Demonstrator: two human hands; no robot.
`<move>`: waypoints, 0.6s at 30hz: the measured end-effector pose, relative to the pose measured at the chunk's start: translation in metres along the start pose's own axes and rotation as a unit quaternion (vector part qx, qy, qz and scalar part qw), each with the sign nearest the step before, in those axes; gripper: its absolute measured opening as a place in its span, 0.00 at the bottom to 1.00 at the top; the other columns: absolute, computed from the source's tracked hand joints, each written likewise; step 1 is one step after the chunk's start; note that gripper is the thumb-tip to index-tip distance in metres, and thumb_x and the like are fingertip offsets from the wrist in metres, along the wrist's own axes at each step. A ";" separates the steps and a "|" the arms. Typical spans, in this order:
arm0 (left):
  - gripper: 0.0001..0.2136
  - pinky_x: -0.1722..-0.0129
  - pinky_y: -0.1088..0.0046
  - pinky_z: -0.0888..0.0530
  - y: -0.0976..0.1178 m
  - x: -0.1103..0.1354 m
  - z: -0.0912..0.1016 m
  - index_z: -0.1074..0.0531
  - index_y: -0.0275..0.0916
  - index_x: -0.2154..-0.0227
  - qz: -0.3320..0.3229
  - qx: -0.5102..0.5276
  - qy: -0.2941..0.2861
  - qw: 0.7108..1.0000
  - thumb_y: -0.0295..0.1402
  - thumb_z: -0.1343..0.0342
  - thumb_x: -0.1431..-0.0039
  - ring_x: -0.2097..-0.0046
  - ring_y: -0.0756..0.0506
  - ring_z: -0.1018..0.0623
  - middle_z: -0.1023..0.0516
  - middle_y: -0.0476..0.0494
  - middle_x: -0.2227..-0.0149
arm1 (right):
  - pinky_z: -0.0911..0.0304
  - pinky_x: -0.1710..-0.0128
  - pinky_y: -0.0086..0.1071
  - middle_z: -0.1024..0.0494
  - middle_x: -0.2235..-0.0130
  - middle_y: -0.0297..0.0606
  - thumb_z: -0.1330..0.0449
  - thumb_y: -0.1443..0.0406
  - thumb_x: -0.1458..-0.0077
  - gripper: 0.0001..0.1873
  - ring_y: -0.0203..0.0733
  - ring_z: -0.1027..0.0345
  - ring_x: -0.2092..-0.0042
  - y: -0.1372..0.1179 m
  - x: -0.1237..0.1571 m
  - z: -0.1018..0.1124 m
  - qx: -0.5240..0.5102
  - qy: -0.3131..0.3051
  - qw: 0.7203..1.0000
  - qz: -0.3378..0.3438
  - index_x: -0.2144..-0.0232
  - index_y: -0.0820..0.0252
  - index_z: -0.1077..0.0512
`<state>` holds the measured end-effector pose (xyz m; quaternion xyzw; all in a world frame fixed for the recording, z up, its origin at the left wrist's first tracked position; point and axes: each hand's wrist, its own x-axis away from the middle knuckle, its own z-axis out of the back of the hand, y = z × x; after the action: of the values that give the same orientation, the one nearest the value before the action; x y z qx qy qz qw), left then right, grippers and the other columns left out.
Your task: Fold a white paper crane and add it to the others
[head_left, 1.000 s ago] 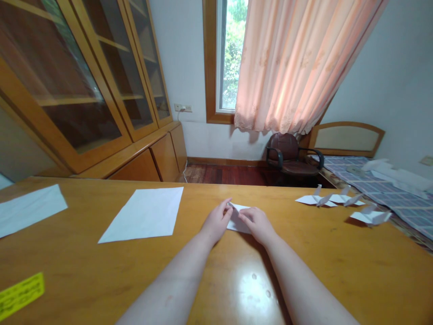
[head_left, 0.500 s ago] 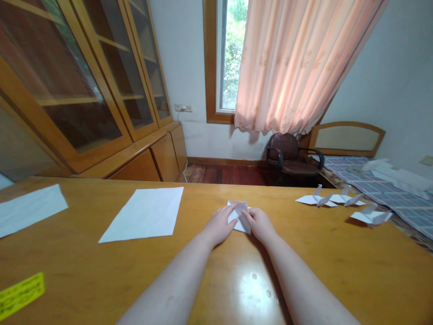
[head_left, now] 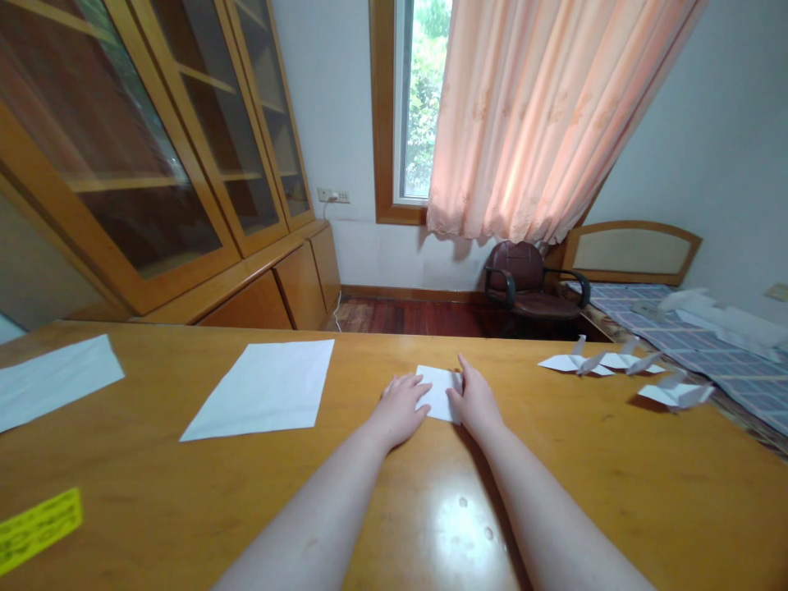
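From my remote seat I see my left hand [head_left: 401, 410] resting at the near-left side of a small folded paper [head_left: 439, 395], its thumb and fingers spread apart on the white surface. My right hand [head_left: 480, 404] lies along the paper's right edge, thumb against it and forefinger pointing away; the other fingers are hidden, so I can't tell whether it pinches that edge. The folded paper sits between both hands, flat on the wooden tabletop [head_left: 295, 501]. To the left I have a larger white sheet [head_left: 264, 390], then another sheet [head_left: 55, 382] cut off by the view, with a yellow label [head_left: 40, 527] nearer me. Well to the right stand three paper birds [head_left: 674, 396]; beyond the far edge is a maroon chair [head_left: 523, 279].
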<state>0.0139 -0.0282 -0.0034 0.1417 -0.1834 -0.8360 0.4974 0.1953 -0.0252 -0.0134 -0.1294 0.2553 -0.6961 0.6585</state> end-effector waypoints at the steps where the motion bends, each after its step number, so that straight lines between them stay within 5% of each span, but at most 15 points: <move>1: 0.21 0.39 0.56 0.51 0.000 0.000 0.000 0.36 0.47 0.47 -0.001 -0.002 -0.002 1.000 0.38 0.52 0.44 0.39 0.41 0.43 0.40 0.46 0.40 | 0.50 0.44 0.39 0.43 0.39 0.43 0.47 0.66 0.51 0.37 0.46 0.48 0.41 0.000 0.000 0.001 0.018 -0.005 1.000 0.006 0.39 0.59 0.51; 6: 0.22 0.39 0.55 0.52 -0.001 0.001 -0.002 0.38 0.49 0.45 -0.009 -0.010 -0.006 1.000 0.40 0.51 0.45 0.38 0.40 0.45 0.42 0.46 0.39 | 0.57 0.41 0.42 0.42 0.40 0.34 0.52 0.65 0.44 0.21 0.44 0.53 0.38 -0.006 0.004 0.001 0.067 -0.096 0.989 0.084 0.48 0.50 0.34; 13: 0.25 0.39 0.55 0.53 -0.001 0.001 -0.003 0.41 0.48 0.44 0.013 -0.021 0.001 1.000 0.42 0.50 0.46 0.37 0.39 0.46 0.45 0.43 0.38 | 0.62 0.41 0.48 0.44 0.39 0.33 0.56 0.64 0.41 0.24 0.46 0.55 0.37 -0.009 0.007 0.001 0.105 -0.136 0.982 0.083 0.43 0.47 0.41; 18: 0.24 0.39 0.55 0.53 0.000 0.001 -0.002 0.39 0.46 0.45 0.027 -0.024 0.012 0.999 0.42 0.51 0.45 0.38 0.39 0.46 0.43 0.43 0.39 | 0.54 0.44 0.43 0.42 0.39 0.32 0.52 0.63 0.43 0.23 0.46 0.51 0.39 -0.009 0.005 0.006 0.122 -0.118 0.984 0.049 0.45 0.46 0.39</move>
<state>0.0141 -0.0288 -0.0051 0.1349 -0.1614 -0.8246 0.5251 0.1900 -0.0309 -0.0047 -0.1168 0.0951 -0.6685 0.7283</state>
